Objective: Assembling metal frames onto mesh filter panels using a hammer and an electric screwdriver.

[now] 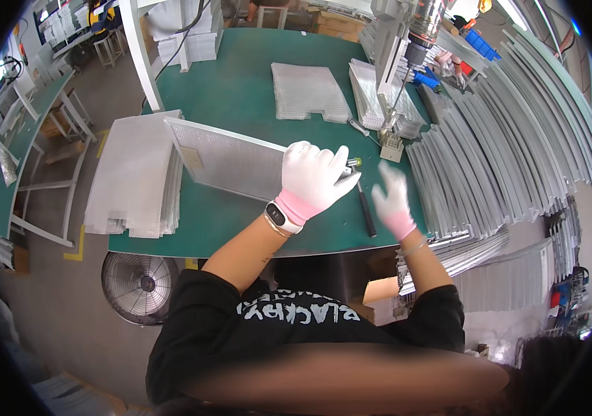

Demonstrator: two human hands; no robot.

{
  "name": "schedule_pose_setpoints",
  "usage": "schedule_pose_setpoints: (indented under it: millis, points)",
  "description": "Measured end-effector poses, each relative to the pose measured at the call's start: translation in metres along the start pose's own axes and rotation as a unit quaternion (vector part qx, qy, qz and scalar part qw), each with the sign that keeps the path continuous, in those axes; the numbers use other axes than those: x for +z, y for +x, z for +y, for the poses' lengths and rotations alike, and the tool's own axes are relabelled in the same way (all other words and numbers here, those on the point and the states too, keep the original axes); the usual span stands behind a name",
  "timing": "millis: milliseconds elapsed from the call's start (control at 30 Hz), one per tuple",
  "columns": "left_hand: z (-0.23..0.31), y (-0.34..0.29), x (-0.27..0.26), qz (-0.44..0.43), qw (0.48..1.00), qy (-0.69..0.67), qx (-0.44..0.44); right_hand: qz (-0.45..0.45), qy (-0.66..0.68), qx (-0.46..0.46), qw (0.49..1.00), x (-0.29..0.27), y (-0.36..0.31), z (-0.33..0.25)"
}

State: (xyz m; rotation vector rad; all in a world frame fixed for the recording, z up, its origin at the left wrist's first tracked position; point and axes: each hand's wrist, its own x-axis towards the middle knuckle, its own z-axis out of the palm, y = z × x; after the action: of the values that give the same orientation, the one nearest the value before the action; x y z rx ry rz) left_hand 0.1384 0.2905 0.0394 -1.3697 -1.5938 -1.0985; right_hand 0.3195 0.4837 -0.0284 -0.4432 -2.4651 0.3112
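My left hand (312, 177), in a white glove with a pink cuff, is closed over the right end of a framed panel (230, 161). The panel has a white rim and a grey, mesh-like face, and it stands tilted on edge above the green table (233, 90). Just past my left thumb shows a small metal piece with a yellow-green end (355, 163), partly hidden. My right hand (391, 196), gloved the same way, is slightly blurred, with fingers apart and nothing in it. Between my hands lies a tool with a black handle (367, 213).
A stack of pale sheets (133, 173) lies at the left, with a notched stack (310, 91) farther back. A drill press (417, 52) rises over a small block (391, 148). Long rows of grey frame strips (497, 152) fill the right. A floor fan (145, 283) stands below the front edge.
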Motion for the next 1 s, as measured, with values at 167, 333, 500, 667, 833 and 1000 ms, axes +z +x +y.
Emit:
schedule_pose_setpoints:
  millis: [167,333,500,667,833,1000]
  points:
    - [0.005,0.004,-0.004,-0.05,0.998,0.04,-0.017,0.278,0.334,-0.084,0.897,-0.112,0.161,-0.109]
    - [0.003,0.009,0.003,-0.018,0.999,0.028,-0.019,0.205,0.37,-0.15,0.893,-0.17,0.245,-0.187]
    - [-0.001,0.011,0.004,-0.044,0.997,0.046,-0.035,0.108,0.676,-0.035,0.728,-0.163,0.246,-0.176]
    - [-0.001,0.014,0.003,-0.084,0.995,0.038,-0.047,0.1,0.734,-0.153,0.654,-0.168,0.248,-0.154]
    - [0.0,0.013,0.007,-0.05,0.998,0.022,-0.033,0.116,0.724,-0.139,0.665,-0.175,0.242,-0.161]
    - [-0.003,0.009,0.005,-0.064,0.997,0.023,-0.039,0.096,0.752,-0.117,0.642,-0.159,0.233,-0.186]
